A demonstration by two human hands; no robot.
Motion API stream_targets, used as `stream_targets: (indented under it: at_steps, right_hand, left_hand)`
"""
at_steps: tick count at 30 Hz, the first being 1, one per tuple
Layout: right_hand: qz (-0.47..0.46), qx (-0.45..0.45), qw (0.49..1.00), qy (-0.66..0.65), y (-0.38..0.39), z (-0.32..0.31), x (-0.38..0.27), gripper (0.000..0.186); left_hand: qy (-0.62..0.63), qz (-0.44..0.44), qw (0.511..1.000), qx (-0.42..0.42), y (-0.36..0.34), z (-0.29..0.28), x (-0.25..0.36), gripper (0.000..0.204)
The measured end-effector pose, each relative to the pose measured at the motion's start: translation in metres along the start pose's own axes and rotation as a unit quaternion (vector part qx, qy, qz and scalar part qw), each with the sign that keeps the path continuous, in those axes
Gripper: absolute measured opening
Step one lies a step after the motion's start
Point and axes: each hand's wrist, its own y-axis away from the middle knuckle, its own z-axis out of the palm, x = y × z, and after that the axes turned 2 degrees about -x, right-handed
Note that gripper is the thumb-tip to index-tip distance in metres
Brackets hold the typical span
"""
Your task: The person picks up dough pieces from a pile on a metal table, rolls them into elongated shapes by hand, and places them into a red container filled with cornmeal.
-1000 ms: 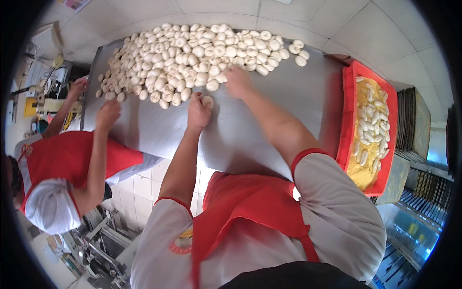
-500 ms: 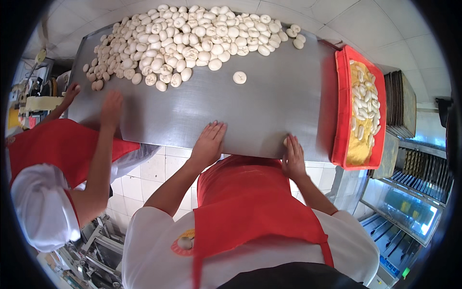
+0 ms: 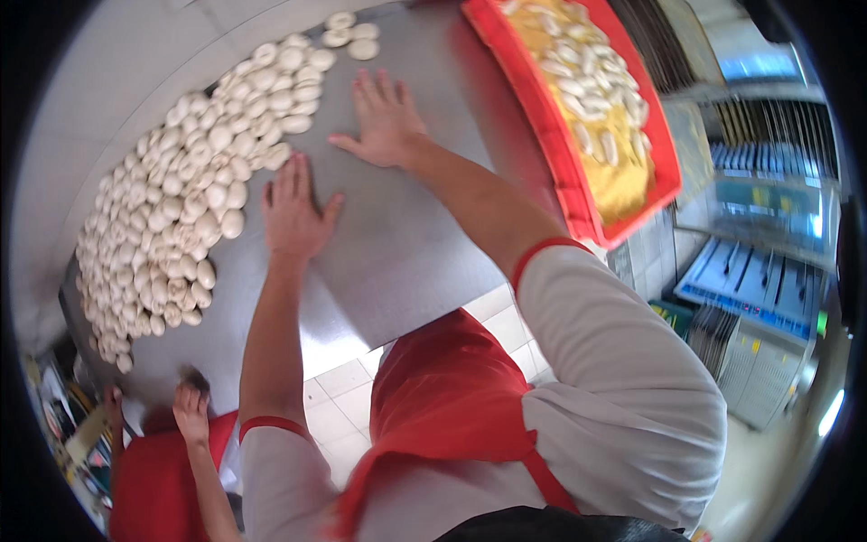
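Fingers spread and palm down, my left hand [image 3: 296,210] lies on the steel table [image 3: 397,262] beside the heaped pale, round dough pieces [image 3: 176,226], its fingertips near the pile's edge. My right hand [image 3: 384,122] is also open and flat, further up and right, below a small group of loose round pieces [image 3: 364,50]. Neither hand visibly grips anything; what, if anything, lies under the palms is hidden. To the right stands a red plastic tub [image 3: 571,206] holding yellow powder [image 3: 614,194] and several elongated white pieces [image 3: 587,90].
At the lower left, a co-worker's hand [image 3: 191,411] is near the table edge, above a red apron [image 3: 153,479]. A tiled wall [image 3: 72,117] runs behind the table. Racks of metal trays [image 3: 759,154] and steel equipment [image 3: 741,298] stand at the right.
Both my hands have moved from the table's front edge up to beside the pile, fingers spread. The view has swung right, so the table appears tilted and the co-worker lower.
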Motion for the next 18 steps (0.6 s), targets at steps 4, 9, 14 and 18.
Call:
stream_targets:
  at_steps: [4, 9, 14, 18]
  right_hand:
    - [0.027, -0.050, 0.998, -0.014, 0.056, 0.005, -0.011, 0.098]
    - [-0.011, -0.026, 0.998, -0.052, 0.233, -0.016, -0.052, 0.080]
    - [0.049, 0.003, 0.992, -0.118, 0.283, -0.049, -0.061, 0.034]
    - [0.128, 0.003, 0.950, -0.285, 0.267, -0.047, -0.077, 0.031]
  left_hand:
    - [0.000, -0.048, 0.997, 0.066, 0.035, 0.006, 0.016, 0.096]
    - [0.043, -0.023, 0.999, 0.001, 0.197, -0.010, 0.053, 0.097]
    - [0.075, -0.003, 0.997, -0.019, 0.243, -0.022, 0.034, 0.071]
    - [0.326, -0.106, 0.937, 0.067, 0.191, -0.031, 0.065, 0.030]
